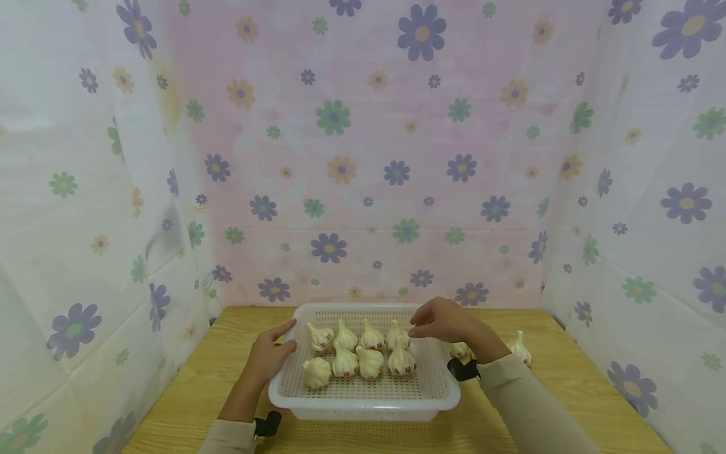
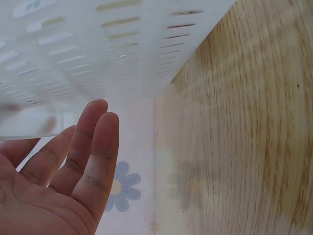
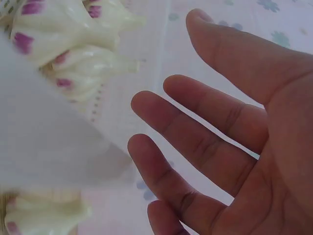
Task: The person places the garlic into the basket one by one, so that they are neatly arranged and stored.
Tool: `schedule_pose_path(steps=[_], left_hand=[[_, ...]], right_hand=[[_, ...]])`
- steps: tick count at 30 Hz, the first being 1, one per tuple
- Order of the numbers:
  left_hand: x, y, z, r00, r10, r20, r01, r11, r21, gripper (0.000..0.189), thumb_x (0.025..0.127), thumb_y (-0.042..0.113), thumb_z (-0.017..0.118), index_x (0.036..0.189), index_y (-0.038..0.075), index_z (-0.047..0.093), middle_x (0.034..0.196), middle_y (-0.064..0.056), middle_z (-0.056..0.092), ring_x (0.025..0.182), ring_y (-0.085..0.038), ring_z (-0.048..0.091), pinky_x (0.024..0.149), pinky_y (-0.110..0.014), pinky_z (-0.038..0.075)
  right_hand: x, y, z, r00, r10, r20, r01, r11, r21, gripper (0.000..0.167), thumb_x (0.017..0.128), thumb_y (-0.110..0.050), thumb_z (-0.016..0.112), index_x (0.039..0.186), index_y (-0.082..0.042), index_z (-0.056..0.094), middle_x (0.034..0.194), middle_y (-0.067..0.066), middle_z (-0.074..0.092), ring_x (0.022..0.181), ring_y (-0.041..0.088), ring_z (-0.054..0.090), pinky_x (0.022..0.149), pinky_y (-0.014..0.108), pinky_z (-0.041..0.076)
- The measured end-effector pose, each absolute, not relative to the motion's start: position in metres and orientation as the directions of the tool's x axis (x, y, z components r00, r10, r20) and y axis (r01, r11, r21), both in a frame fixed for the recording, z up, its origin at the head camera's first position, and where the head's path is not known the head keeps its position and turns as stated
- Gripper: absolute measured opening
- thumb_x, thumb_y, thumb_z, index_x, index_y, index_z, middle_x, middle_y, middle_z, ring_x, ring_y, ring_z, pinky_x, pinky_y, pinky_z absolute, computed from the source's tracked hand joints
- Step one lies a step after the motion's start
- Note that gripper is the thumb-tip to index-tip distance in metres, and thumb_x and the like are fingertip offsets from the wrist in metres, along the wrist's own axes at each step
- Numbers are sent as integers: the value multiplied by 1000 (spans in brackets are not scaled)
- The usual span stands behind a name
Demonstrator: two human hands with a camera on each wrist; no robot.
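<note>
A white plastic basket (image 1: pixel 363 403) with slotted walls holds several garlic bulbs (image 1: pixel 370 363) in two rough rows. At its left rim, my left hand (image 1: pixel 271 354) has the thumb over the edge and the other fingers along the outside; the left wrist view shows those fingers (image 2: pixel 101 156) nearly straight beside the wall. Above the basket's far right corner hovers my right hand (image 1: pixel 445 323), close to a garlic bulb (image 1: pixel 395 333) in the back row. Its fingers (image 3: pixel 156 115) are spread and loosely bent in the right wrist view, with nothing between them.
Outside the basket, on its right, a garlic bulb (image 1: pixel 519 349) stands on the wooden table (image 1: pixel 198 384). Another garlic bulb (image 1: pixel 460 350) is partly hidden by my right forearm. Flower-patterned cloth (image 1: pixel 374 189) encloses the table at the back and both sides.
</note>
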State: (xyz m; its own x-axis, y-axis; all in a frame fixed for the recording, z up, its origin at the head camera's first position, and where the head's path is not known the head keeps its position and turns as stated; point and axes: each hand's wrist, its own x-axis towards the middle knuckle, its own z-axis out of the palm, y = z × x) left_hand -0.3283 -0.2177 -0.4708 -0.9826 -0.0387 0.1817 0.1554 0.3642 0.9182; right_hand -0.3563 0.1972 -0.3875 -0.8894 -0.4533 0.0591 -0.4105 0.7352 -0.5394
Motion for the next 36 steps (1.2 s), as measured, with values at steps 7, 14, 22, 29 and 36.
schedule_pose_path(steps=[7,14,22,29,36], left_hand=[[-328,-219,-470,-982,-29,187,164,368,915,58,91,11,64,149,15,59,151,-27,52,97,-32,76,64,-40,64],[-329,-219,-471,-982,-31,185,161,363,918,59,90,10,64,148,14,59,149,-28,54,93,-31,76,63,-40,64],[-330,-219,-471,-982,-39,183,156,366,917,59,90,10,63,149,14,58,146,-28,57,88,-29,77,61,-39,63],[-330,-218,-471,-981,-38,190,163,365,917,59,90,10,64,148,12,58,146,-26,57,99,-33,75,68,-40,64],[-332,-217,-472,-980,-34,198,173,360,917,59,89,9,65,148,11,58,136,-26,65,103,-32,74,72,-40,65]], right_hand=[[-349,226,-381,-900,-413,139,-415,715,-563,39,94,-42,74,119,-12,76,117,3,75,108,27,70,89,49,59],[-343,255,-383,-922,-330,200,-383,719,-579,50,94,-48,72,130,-13,71,128,10,72,112,32,70,90,51,60],[-332,291,-396,-932,-206,299,-355,691,-629,57,97,-50,68,141,-13,64,144,18,62,120,41,66,91,54,60],[-318,322,-410,-953,-7,303,-230,669,-707,69,98,-56,62,152,-14,52,153,21,51,130,46,56,94,59,56],[-306,346,-435,-922,278,270,-66,574,-816,78,95,-59,64,156,-13,48,162,22,39,141,46,43,96,60,51]])
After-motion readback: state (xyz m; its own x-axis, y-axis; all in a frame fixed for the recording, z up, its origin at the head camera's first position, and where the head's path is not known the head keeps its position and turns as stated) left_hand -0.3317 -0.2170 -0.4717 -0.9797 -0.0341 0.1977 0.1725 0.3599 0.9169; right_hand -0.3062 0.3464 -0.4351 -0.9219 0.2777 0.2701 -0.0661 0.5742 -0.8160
